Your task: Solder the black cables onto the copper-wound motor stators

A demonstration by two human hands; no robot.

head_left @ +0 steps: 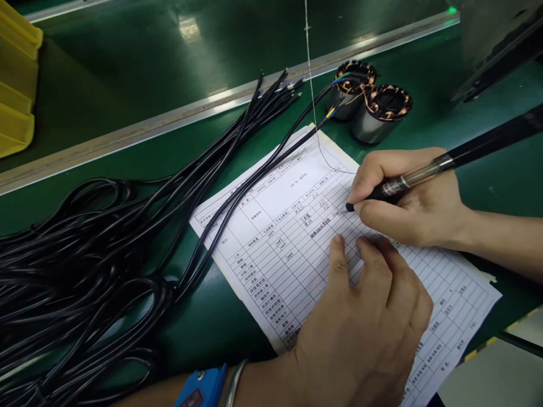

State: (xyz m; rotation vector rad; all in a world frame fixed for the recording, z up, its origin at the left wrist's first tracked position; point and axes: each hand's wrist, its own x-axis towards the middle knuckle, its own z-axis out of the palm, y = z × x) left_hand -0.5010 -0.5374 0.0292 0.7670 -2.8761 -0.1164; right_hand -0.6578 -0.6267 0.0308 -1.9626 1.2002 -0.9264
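A printed paper form (pixel 237 265) with ruled rows and some handwriting lies slantwise on the green bench. My right hand (pixel 418 198) grips a black pen (pixel 424 169), its tip on or just above a handwritten row near the form's middle. Below it, my left hand (pixel 365 316) rests on the sheet, index finger stretched out and the other fingers bent; nothing shows in it. A blue band (pixel 201 387) and a metal bracelet circle the left wrist. Two black cables (pixel 248 183) cross the form's upper left part. A thin wire (pixel 311 79) hangs down onto its upper edge.
Coils of black cable (pixel 85 271) cover the left of the bench. Two motor stators (pixel 377 116) with copper windings stand beyond the form, wires attached. Yellow bins (pixel 17 85) sit at the upper left. A metal rail (pixel 169 127) runs across the back, and a dark fixture (pixel 500 51) stands upper right.
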